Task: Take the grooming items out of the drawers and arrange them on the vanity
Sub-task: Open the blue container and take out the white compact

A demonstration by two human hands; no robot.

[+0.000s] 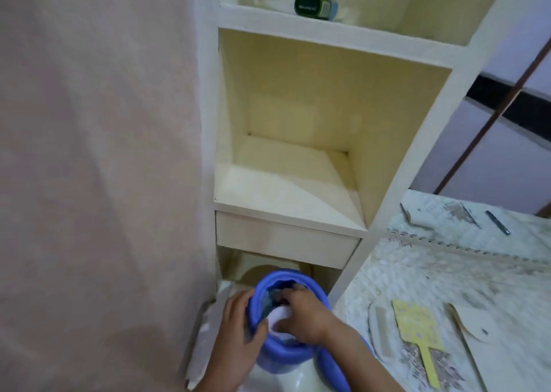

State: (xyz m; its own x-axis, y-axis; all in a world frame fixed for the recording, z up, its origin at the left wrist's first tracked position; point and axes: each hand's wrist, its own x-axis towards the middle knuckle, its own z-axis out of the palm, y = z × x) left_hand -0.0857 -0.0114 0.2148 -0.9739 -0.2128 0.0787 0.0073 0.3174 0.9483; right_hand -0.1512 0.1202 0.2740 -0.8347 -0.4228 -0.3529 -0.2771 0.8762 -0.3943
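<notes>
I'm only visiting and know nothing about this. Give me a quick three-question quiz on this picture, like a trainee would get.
1. True or false: the right hand reaches inside the blue bag.
2. Where is the white comb? A) on a shelf B) on the patterned cloth beside the yellow paddle C) inside the bag
3. Fill in: the green jar sits on the shelf ____ the big cubby.
Key: 1 true; 2 B; 3 above.

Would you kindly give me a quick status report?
Left grip holds blue pouch rim. Right grip inside it, contents hidden. Comb, yellow paddle on vanity cloth.
</notes>
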